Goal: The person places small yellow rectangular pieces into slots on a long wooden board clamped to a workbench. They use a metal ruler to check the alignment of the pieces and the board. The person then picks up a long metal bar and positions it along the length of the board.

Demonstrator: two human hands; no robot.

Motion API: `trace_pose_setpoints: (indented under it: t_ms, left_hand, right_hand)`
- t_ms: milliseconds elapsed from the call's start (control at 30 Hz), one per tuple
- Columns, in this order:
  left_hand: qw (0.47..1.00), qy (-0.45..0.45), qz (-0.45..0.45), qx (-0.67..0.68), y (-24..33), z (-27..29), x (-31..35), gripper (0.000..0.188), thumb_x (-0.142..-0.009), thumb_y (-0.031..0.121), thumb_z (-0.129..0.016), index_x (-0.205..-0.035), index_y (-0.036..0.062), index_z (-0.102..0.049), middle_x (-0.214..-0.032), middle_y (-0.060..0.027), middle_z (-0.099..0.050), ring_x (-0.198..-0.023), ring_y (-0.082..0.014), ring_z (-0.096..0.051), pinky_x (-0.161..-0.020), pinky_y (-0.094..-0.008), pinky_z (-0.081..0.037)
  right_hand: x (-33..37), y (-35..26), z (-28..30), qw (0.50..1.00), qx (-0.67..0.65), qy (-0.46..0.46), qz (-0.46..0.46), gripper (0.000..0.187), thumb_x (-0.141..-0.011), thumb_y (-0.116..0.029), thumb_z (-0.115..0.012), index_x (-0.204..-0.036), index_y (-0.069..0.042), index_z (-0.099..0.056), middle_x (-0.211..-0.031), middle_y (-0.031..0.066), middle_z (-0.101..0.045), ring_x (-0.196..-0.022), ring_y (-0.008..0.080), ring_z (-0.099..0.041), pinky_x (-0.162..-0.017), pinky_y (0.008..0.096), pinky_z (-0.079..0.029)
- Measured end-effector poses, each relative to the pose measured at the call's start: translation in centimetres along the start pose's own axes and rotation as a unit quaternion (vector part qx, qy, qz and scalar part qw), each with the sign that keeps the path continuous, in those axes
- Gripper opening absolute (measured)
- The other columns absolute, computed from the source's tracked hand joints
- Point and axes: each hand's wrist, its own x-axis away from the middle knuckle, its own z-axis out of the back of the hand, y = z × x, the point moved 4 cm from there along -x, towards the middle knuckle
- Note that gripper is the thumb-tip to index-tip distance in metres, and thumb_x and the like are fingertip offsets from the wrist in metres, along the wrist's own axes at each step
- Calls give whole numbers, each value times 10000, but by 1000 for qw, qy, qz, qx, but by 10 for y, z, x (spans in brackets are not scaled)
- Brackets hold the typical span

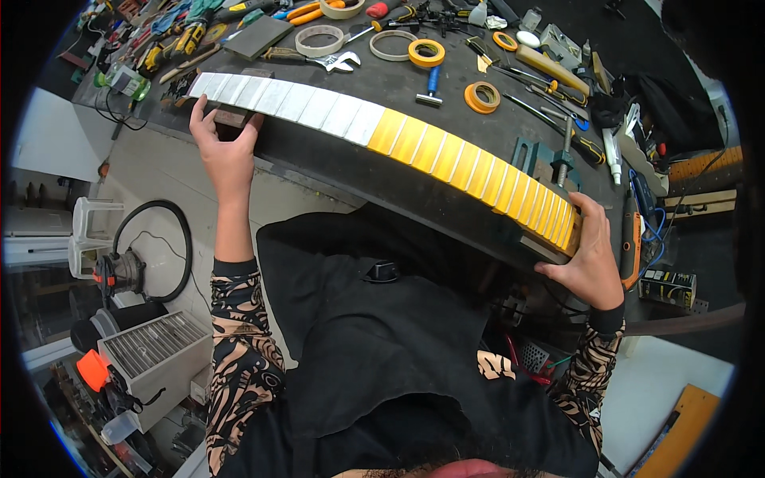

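Note:
A long guitar neck [343, 119] lies across the near edge of the workbench, slanting from upper left to lower right. Its fretboard is covered with masking tape between the metal frets, white on the left part and yellow on the right. My left hand [226, 151] grips the near side close to the left end, thumb and fingers apart along the edge, with a wooden block [232, 116] beneath. At the yellow end my right hand [591, 253] is wrapped round the neck, thumb on the near side and fingers over the far side.
On the dark workbench [358, 84] lie an adjustable wrench [339, 61], yellow tape rolls [426, 52], a blue-handled razor [431, 86] and several hand tools. A green vise [542, 163] stands behind the neck's right end. A shop vacuum [119, 271] is on the floor at left.

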Motion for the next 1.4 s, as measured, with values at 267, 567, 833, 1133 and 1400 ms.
trace_pose_setpoints:
  t_ms: [267, 567, 833, 1133, 1400]
  left_hand:
    - [964, -20, -102, -246, 87, 38, 3, 935, -973, 158, -959, -1771, 59, -483, -1642, -215, -606, -1498, -353, -634, -1290, -479, -504]
    - [834, -426, -342, -71, 185, -89, 13, 750, -908, 341, -981, -1570, 99, -726, -1537, -161, -734, -1438, -384, -690, -1234, -497, -538]
    - [790, -542, -275, -79, 174, -131, 12, 656, -885, 332, -1023, -1419, 42, -777, -1253, -151, -808, -1118, -344, -795, -1027, -435, -645]
    - [789, -495, -352, -90, 172, -139, 21, 598, -842, 221, -1021, -1347, 41, -754, -1185, -164, -813, -1114, -380, -801, -969, -464, -648]
    - [792, -475, -363, -123, 183, -155, 45, 650, -806, 244, -1013, -1350, 94, -690, -1325, -113, -778, -1303, -363, -750, -1083, -496, -569]
  right_hand:
    - [-13, -42, 17, 997, -35, 63, 18, 1287, -819, -509, -1014, -1843, -74, -367, -1762, 257, -484, -1623, 477, -499, -1358, 551, -407]
    - [-73, -94, -3, 991, 101, 13, 84, 694, -923, -361, -915, -1496, -30, -705, -1375, 169, -724, -1291, 381, -694, -1148, 485, -528]
    - [-84, -97, -2, 963, 194, 40, 181, 578, -904, -369, -972, -1321, -29, -762, -1175, 134, -748, -1145, 346, -739, -1100, 440, -554]
    - [-82, -100, -12, 966, 208, 45, 145, 674, -818, -300, -1002, -1372, -41, -720, -1250, 146, -738, -1191, 355, -723, -1138, 456, -529]
    - [-88, -124, -24, 978, 127, 106, 125, 1003, -868, -448, -992, -1666, -29, -554, -1396, 162, -685, -1299, 371, -679, -1122, 484, -518]
